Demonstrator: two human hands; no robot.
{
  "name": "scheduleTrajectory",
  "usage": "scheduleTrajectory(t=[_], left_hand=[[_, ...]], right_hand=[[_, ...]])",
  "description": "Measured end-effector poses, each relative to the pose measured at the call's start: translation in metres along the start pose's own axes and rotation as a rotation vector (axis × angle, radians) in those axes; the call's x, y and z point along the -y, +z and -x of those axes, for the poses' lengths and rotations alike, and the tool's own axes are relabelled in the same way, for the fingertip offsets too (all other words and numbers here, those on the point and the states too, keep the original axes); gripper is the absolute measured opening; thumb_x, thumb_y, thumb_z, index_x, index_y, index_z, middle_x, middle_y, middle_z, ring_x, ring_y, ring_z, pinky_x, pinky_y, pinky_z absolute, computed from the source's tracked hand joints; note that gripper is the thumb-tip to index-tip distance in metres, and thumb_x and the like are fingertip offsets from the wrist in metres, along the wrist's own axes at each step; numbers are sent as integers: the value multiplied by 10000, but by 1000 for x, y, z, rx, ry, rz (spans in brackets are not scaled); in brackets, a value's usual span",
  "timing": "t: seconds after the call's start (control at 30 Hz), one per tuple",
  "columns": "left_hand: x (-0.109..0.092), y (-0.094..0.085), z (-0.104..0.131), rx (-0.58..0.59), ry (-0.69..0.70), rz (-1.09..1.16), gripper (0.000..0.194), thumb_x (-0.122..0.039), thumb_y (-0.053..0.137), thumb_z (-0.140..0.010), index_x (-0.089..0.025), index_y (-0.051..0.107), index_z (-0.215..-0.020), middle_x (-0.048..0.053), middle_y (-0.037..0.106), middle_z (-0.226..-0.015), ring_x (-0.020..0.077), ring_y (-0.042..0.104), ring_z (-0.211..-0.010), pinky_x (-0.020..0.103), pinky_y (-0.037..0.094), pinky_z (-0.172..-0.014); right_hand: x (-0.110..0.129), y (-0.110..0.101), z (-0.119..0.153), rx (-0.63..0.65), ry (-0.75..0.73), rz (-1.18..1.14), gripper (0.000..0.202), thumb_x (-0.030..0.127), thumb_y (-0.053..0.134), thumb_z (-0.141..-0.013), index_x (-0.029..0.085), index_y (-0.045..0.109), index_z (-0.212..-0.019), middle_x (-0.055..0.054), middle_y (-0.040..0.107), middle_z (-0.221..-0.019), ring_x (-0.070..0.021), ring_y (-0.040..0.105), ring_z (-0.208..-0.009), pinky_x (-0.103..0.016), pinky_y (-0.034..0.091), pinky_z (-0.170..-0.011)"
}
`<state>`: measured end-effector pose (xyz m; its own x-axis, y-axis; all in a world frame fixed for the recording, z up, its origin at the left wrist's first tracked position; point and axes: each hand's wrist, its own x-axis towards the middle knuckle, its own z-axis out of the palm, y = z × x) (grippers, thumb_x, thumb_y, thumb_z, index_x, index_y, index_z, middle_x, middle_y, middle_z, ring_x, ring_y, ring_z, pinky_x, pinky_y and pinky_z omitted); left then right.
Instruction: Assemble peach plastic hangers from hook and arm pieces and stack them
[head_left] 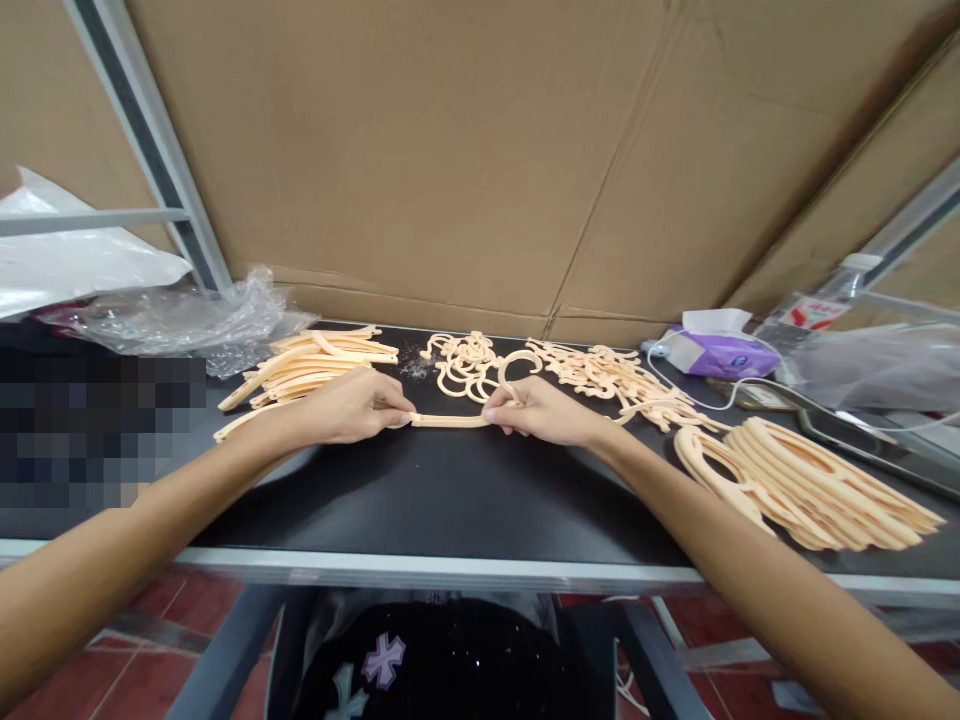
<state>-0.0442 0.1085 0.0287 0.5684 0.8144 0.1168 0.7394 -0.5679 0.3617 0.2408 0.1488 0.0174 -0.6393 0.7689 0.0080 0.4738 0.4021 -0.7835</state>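
A pale orange plastic clothes hanger point(454, 421) is held level above the black table. My left hand point(360, 405) pinches its left end between thumb and fingertips. My right hand point(544, 412) is closed around its middle, just under the curved hook that rises above the fingers; my palm hides part of the hanger. Left of my left hand lies a pile of straight hanger bars point(300, 372). Behind my hands are loose hanger hooks point(461, 372). More small hanger pieces point(600, 375) are heaped beyond my right hand.
Stacked hangers point(817, 490) lie at the right, beside my forearm. Behind them are a purple tissue pack point(720, 352), a white cable and a plastic bottle point(825, 300). Crumpled clear plastic point(202, 320) sits at the back left. A cardboard wall point(420, 150) stands behind the table.
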Motion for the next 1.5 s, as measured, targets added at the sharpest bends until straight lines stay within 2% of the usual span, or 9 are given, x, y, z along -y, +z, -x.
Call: scheduleTrajectory(t=[0.43, 0.7, 0.9, 1.07, 1.23, 1.37, 1.5], left_hand=[[-4, 3, 3, -79, 64, -215, 283, -262, 522, -901, -227, 802, -884, 15, 720, -800, 135, 631, -679, 246, 381, -621], [-5, 9, 3, -146, 111, -362, 279, -251, 516, -903, -220, 764, -779, 11, 705, -756, 148, 597, -640, 288, 314, -578], [-12, 11, 3, -141, 161, -511, 287, -167, 498, -879, -210, 723, -706, 15, 651, -711, 154, 567, -620, 320, 265, -559], [-10, 11, 4, -147, 158, -476, 295, -187, 484, -911, -213, 730, -750, 9, 650, -741, 160, 586, -653, 320, 281, -562], [-8, 11, 5, -150, 150, -421, 268, -214, 499, -925, -219, 753, -839, 11, 684, -799, 165, 616, -709, 298, 350, -611], [-6, 11, 7, -195, 159, -376, 259, -231, 507, -929, -213, 765, -938, 23, 703, -832, 162, 626, -722, 282, 398, -658], [-4, 11, 8, -246, 188, -366, 280, -257, 494, -936, -197, 767, -926, 37, 704, -807, 167, 628, -710, 287, 422, -677]], right_hand=[[1, 0, -2, 4, 21, -40, 251, 414, 661, -772, 163, 652, -772, 28, 578, -576, -92, 469, -493, -238, 353, -496], [-3, -2, -5, 37, 18, -77, 279, 435, 678, -756, 157, 650, -743, 29, 577, -555, -83, 461, -459, -233, 332, -468], [-3, -3, -6, 58, 26, -84, 261, 411, 666, -761, 152, 647, -739, 32, 574, -552, -76, 452, -448, -232, 330, -467], [-3, -3, -5, 41, 39, -82, 256, 410, 678, -754, 157, 643, -745, 30, 578, -558, -78, 457, -452, -232, 336, -465], [-2, -2, -3, 30, 33, -65, 258, 416, 667, -769, 159, 648, -784, 27, 581, -588, -83, 470, -479, -233, 355, -482], [0, -1, -1, 23, 26, -23, 234, 391, 644, -793, 158, 651, -810, 25, 584, -605, -89, 487, -499, -236, 372, -500], [1, -1, 0, 4, 4, 27, 212, 368, 618, -821, 158, 654, -824, 27, 595, -618, -89, 491, -508, -237, 380, -527]])
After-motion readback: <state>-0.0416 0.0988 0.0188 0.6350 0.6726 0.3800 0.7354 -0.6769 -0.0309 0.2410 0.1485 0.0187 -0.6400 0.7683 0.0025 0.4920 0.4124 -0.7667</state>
